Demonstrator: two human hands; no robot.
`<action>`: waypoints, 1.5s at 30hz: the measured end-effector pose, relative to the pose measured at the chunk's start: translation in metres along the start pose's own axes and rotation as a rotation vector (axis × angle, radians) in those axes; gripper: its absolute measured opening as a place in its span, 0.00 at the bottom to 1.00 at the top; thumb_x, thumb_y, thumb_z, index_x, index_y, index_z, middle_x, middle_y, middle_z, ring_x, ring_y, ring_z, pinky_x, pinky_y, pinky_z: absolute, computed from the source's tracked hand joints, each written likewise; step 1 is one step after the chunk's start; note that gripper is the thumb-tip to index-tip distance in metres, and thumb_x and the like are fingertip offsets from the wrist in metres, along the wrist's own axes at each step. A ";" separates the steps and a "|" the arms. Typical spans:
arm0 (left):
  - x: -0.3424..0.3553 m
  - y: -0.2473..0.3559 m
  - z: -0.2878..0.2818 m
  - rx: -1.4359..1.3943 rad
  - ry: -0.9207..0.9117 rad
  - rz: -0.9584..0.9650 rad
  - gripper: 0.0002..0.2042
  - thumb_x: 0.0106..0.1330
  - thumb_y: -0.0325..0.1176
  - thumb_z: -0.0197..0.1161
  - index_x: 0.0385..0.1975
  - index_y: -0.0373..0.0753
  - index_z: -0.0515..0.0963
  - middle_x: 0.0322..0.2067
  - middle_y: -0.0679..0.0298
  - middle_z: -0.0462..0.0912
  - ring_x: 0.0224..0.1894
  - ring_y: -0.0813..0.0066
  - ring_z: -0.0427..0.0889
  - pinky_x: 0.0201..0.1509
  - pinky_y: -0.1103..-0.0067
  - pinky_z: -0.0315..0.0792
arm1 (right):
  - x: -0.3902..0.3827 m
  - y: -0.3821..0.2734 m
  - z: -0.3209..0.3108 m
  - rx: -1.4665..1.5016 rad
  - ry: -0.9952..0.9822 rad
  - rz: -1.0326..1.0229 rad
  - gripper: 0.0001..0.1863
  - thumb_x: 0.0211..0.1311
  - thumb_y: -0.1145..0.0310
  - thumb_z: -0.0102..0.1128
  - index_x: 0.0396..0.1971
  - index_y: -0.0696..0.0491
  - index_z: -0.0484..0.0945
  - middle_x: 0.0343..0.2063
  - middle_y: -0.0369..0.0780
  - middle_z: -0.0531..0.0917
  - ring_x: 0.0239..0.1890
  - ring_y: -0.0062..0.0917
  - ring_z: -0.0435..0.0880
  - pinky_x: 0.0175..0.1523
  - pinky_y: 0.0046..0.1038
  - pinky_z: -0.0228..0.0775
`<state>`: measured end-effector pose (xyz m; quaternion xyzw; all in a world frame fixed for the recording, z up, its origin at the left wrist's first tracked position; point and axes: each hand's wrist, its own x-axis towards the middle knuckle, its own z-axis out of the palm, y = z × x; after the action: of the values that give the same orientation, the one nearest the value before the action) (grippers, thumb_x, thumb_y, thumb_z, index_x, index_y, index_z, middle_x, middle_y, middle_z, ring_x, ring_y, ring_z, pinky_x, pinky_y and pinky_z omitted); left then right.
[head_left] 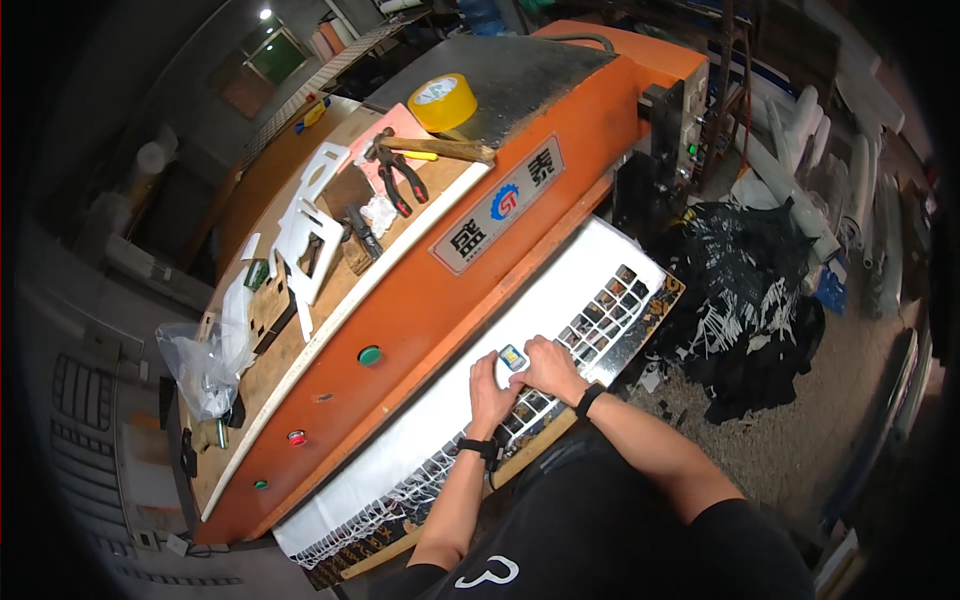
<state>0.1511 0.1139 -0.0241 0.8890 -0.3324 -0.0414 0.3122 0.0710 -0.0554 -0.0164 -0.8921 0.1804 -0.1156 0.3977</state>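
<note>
A small rectangular cutting die (513, 357), dark-rimmed with yellow inside, lies between my hands over a white sheet (420, 398). My left hand (489, 388) closes on its left side, fingers pointing away from me. From the right, my right hand (551, 368) holds it with curled fingers. Their fingertips are partly hidden. Along the sheet's near edge run rows of rectangular cut-outs (604, 318), leaving thin white strips. At the left, those strips (400, 490) hang loose and tangled. Each wrist wears a black band.
Beyond the sheet stands a large orange press (400, 330) with green and red buttons. On its top lie a hammer (440, 149), pliers (400, 180), yellow tape (445, 103) and white offcuts (315, 240). A black scrap heap (750, 270) covers floor at the right, beside several rolls (860, 215).
</note>
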 end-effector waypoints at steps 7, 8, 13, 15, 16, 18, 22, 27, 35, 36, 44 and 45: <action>0.000 -0.019 0.035 -0.274 0.106 -0.109 0.37 0.55 0.27 0.86 0.66 0.32 0.76 0.56 0.52 0.77 0.62 0.56 0.81 0.72 0.68 0.78 | -0.042 0.065 -0.067 -0.111 -0.661 -0.229 0.35 0.37 0.53 0.92 0.46 0.51 0.85 0.46 0.43 0.86 0.55 0.45 0.85 0.59 0.43 0.76; 0.001 -0.021 0.038 -0.273 0.095 -0.138 0.37 0.57 0.23 0.85 0.67 0.32 0.75 0.58 0.54 0.74 0.65 0.60 0.81 0.75 0.68 0.76 | -0.049 0.073 -0.068 -0.115 -0.665 -0.207 0.35 0.37 0.53 0.92 0.46 0.51 0.85 0.46 0.43 0.86 0.55 0.45 0.85 0.59 0.43 0.76; -0.001 -0.029 0.046 -0.348 0.113 -0.153 0.33 0.57 0.21 0.84 0.64 0.33 0.77 0.58 0.58 0.74 0.65 0.63 0.81 0.77 0.70 0.75 | -0.065 0.096 -0.056 0.027 -0.515 -0.435 0.28 0.41 0.59 0.91 0.41 0.46 0.82 0.44 0.35 0.79 0.56 0.37 0.77 0.63 0.39 0.65; -0.001 -0.030 0.047 -0.367 0.131 -0.104 0.33 0.57 0.21 0.84 0.64 0.32 0.78 0.58 0.58 0.73 0.65 0.63 0.81 0.77 0.70 0.75 | -0.063 0.100 -0.051 0.030 -0.530 -0.437 0.28 0.41 0.60 0.91 0.40 0.46 0.80 0.43 0.35 0.79 0.55 0.36 0.77 0.62 0.39 0.65; -0.002 -0.031 0.046 -0.385 0.132 -0.100 0.32 0.57 0.21 0.84 0.63 0.31 0.78 0.58 0.58 0.73 0.65 0.63 0.81 0.77 0.70 0.75 | -0.063 0.102 -0.050 0.060 -0.521 -0.446 0.28 0.41 0.60 0.91 0.40 0.46 0.80 0.43 0.35 0.79 0.55 0.36 0.77 0.62 0.39 0.65; -0.001 -0.031 0.047 -0.411 0.136 -0.094 0.32 0.57 0.21 0.84 0.62 0.31 0.78 0.59 0.58 0.73 0.65 0.63 0.81 0.77 0.70 0.75 | -0.060 0.103 -0.050 0.058 -0.531 -0.438 0.28 0.40 0.60 0.91 0.39 0.46 0.80 0.42 0.34 0.79 0.55 0.36 0.77 0.62 0.39 0.65; 0.003 -0.035 0.046 -0.356 0.131 -0.106 0.32 0.56 0.21 0.84 0.62 0.29 0.78 0.59 0.58 0.73 0.66 0.62 0.81 0.77 0.69 0.75 | -0.053 0.101 -0.047 0.078 -0.537 -0.427 0.28 0.38 0.59 0.91 0.38 0.45 0.80 0.42 0.33 0.79 0.55 0.36 0.77 0.62 0.39 0.64; 0.016 -0.036 0.038 -0.364 0.146 -0.093 0.35 0.54 0.22 0.86 0.63 0.29 0.77 0.59 0.56 0.73 0.65 0.61 0.81 0.77 0.69 0.75 | -0.039 0.101 -0.041 0.052 -0.555 -0.414 0.29 0.36 0.58 0.92 0.37 0.45 0.81 0.42 0.34 0.79 0.55 0.36 0.78 0.62 0.40 0.65; 0.003 -0.033 -0.011 -0.199 0.141 -0.152 0.41 0.51 0.30 0.90 0.66 0.30 0.76 0.59 0.53 0.77 0.64 0.59 0.80 0.73 0.68 0.75 | -0.014 0.090 -0.031 -0.014 -0.525 -0.398 0.29 0.36 0.59 0.92 0.40 0.45 0.83 0.45 0.35 0.82 0.59 0.39 0.78 0.64 0.41 0.67; -0.005 -0.037 -0.020 -0.185 0.134 -0.195 0.40 0.52 0.31 0.90 0.66 0.30 0.76 0.58 0.53 0.79 0.64 0.60 0.80 0.72 0.68 0.76 | -0.011 0.085 -0.031 -0.071 -0.517 -0.369 0.29 0.36 0.59 0.92 0.40 0.46 0.84 0.46 0.36 0.82 0.59 0.40 0.78 0.65 0.42 0.67; -0.086 -0.108 -0.084 -0.344 0.427 -0.378 0.18 0.62 0.29 0.82 0.50 0.31 0.86 0.41 0.62 0.89 0.42 0.76 0.85 0.51 0.78 0.80 | -0.004 0.014 -0.029 -0.388 -0.477 -0.401 0.40 0.45 0.37 0.85 0.49 0.57 0.89 0.52 0.44 0.83 0.63 0.42 0.79 0.72 0.45 0.66; -0.096 -0.120 -0.094 -0.419 0.503 -0.433 0.15 0.64 0.28 0.80 0.47 0.30 0.87 0.36 0.64 0.89 0.38 0.79 0.84 0.48 0.80 0.80 | -0.003 0.002 -0.026 -0.317 -0.476 -0.401 0.39 0.46 0.38 0.85 0.47 0.56 0.89 0.52 0.44 0.83 0.63 0.42 0.79 0.72 0.45 0.66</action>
<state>0.1701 0.2926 -0.0317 0.8380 -0.0347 0.0460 0.5427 0.0593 -0.0727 -0.0012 -0.9625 -0.0807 0.0495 0.2543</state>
